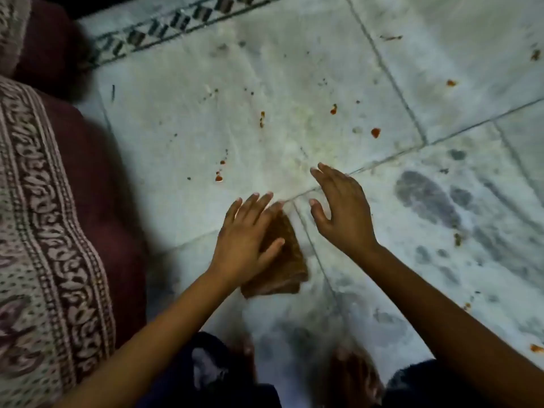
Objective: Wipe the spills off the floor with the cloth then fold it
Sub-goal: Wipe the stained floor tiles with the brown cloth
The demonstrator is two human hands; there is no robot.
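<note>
The folded cloth [287,260] is being pressed to the floor [176,128] at lower centre by the flat left hand [244,242], narrow end pointing up-frame. The right hand [343,213] is being held open beside it.

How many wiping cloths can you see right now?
1. The brown cloth lies on the floor under the left hand, which rests flat on it; the right hand is open beside it. The arms could hide another.
</note>
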